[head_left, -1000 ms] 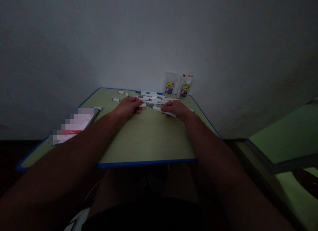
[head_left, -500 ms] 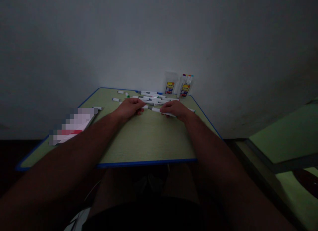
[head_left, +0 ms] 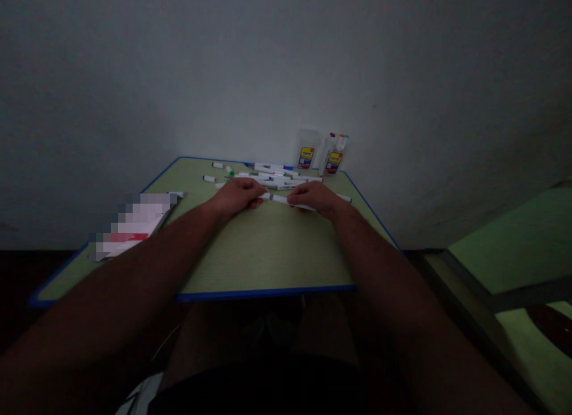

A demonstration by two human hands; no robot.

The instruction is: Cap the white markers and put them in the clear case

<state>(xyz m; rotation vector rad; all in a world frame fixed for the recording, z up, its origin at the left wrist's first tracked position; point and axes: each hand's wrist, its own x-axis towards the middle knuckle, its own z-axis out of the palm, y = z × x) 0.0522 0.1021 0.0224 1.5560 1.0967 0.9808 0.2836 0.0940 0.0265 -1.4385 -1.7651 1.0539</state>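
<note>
Above the middle of the table, my right hand [head_left: 313, 194] is closed round the body of a white marker [head_left: 279, 199]. My left hand [head_left: 240, 194] pinches a white marker cap [head_left: 266, 196] over the marker's left end. Only a narrow grey band shows between cap and body. Just behind my hands lies a loose pile of white markers [head_left: 277, 178], several of them uncapped. Loose caps, one a white cap [head_left: 209, 178] and one with a green end [head_left: 229, 171], rest left of the pile.
A clear plastic case [head_left: 307, 148] stands at the wall, beside a second case [head_left: 334, 155] with coloured-tip markers in it. A blurred pink-and-white packet [head_left: 134, 224] lies on the left of the blue-edged table [head_left: 268, 254]. The wall rises directly behind.
My left hand has moved slightly right, bringing the cap closer to the marker's body. The grey section between them has shortened. My right hand has hardly moved.
</note>
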